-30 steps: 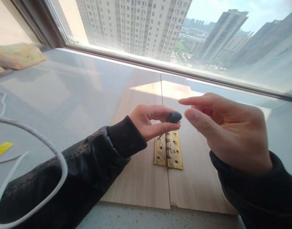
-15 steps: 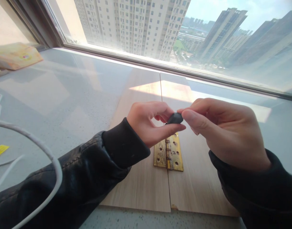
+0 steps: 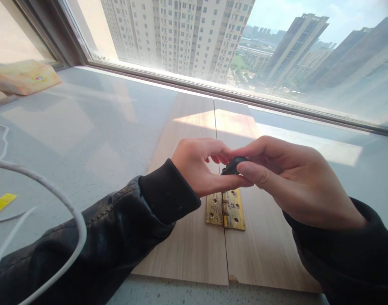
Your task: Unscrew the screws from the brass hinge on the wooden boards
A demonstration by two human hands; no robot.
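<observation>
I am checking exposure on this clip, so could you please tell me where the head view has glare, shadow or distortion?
Head view: sunlight through the window puts a bright patch on the wooden boards; the left hand and right hand, pinching a small dark object, shade the brass hinge; the window frame bows, showing wide-angle distortion.

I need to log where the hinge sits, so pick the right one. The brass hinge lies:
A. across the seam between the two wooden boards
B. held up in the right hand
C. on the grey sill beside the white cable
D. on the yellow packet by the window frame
A: the brass hinge lies flat with one leaf on each of the wooden boards, its pin along their seam, just below both hands.
</observation>
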